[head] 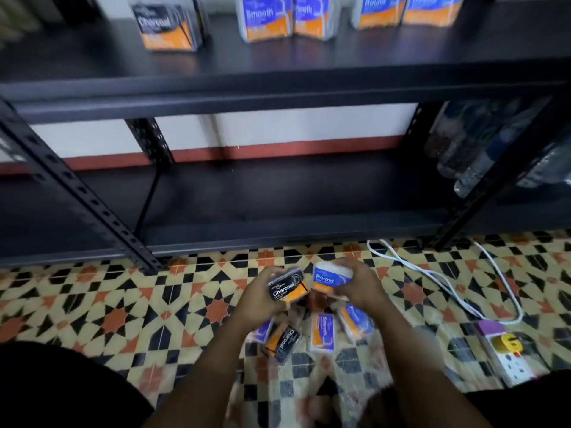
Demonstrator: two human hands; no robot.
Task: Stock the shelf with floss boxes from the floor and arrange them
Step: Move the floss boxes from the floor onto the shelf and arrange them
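My left hand (262, 299) grips a black Charcoal floss box (288, 287) just above the patterned floor. Beside it my right hand (360, 284) grips a white and blue Round floss box (328, 278). Under my hands lie loose boxes: another Charcoal box (282, 345), a Smooth box (323, 333), a blue and orange box (357, 324) and one partly hidden under my left wrist (262, 332). On the black upper shelf (278, 88) stand a Charcoal box (170, 24), two Smooth boxes (287, 17) and two Round boxes (408, 10).
The lower shelf board (278, 196) is bare in the middle, with plastic bottles (482, 149) at its right end. A white cable (432, 273) runs across the tiles to a power strip (506, 356) at the right. A perforated black upright (92, 196) slants at the left.
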